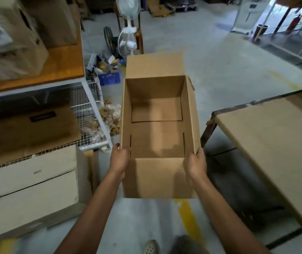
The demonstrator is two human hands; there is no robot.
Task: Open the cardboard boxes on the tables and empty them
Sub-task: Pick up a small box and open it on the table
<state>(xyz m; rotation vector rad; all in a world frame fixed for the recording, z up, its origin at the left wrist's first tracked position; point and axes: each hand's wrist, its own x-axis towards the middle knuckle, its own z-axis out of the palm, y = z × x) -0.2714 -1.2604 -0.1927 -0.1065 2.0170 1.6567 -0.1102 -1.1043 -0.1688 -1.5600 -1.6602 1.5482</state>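
Head view: left hand (119,158) and right hand (197,162) grip an open, empty box (157,116); other boxes (13,43) on the bench (60,68) seem left to do.

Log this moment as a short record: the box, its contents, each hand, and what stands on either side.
box: cardboard box, top flaps open, held up over the floor
contents: none visible, only its bare bottom flaps
left hand: left hand grips the left wall at the near corner
right hand: right hand grips the right wall at the near corner
right side: table covered with cardboard
left side: shelf rack with other boxes
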